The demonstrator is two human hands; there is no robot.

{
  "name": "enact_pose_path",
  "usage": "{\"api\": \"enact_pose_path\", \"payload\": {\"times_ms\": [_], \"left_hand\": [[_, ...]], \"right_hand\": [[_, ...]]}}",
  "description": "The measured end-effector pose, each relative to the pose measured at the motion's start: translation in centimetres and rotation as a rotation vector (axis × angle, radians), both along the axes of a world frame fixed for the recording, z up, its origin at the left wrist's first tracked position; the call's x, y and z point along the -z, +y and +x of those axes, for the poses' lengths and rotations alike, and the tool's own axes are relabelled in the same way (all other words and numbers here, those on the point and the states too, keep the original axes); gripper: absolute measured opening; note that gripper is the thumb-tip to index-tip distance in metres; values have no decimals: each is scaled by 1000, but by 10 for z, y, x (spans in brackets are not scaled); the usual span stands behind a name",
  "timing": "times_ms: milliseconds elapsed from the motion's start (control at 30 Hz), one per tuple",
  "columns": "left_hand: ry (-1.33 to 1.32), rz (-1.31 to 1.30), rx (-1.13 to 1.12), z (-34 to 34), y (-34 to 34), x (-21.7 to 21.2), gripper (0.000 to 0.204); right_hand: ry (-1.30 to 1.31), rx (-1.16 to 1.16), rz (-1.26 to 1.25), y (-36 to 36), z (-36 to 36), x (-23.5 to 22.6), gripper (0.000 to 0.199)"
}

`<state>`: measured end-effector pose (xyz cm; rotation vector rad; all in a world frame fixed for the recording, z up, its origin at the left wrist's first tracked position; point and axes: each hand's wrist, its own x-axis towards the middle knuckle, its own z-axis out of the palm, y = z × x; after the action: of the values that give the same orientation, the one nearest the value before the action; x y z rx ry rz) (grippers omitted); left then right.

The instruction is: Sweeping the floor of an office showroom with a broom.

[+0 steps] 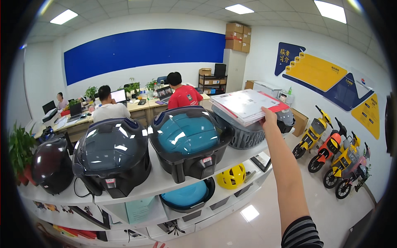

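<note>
My right hand [269, 116] reaches out over the white shelf unit and pinches the near right edge of a stack of papers and folders [244, 104], white on top with a red one showing. The stack lies over a grey plastic basket [244, 136] on the top shelf, partly hiding it. Left of the basket is a black case [188, 163] with a domed clear lid over a teal shell [188, 134]. Only the fingertips of my left hand [159, 245] show at the lower edge, slightly apart, near the bottom shelves.
More black domed cases [113, 144] and a dark red helmet [51, 165] line the top shelf [124, 198]. Below sit a blue-lidded case [186, 194] and a yellow helmet [231, 175]. People work at desks behind. Scooters [310, 136] stand along the right wall.
</note>
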<state>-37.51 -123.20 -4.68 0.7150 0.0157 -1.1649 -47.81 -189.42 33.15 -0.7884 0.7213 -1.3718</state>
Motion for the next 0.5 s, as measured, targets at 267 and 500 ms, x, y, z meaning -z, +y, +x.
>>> {"api": "enact_pose_path", "payload": {"times_ms": [267,500], "left_hand": [[2,-52,38,5,-26,6,49],[-96,163,-117,-78,-19,-45,57]], "right_hand": [[405,-467,-21,12,-56,-13,59],[412,-389,-245,43,-101,59,55]]}}
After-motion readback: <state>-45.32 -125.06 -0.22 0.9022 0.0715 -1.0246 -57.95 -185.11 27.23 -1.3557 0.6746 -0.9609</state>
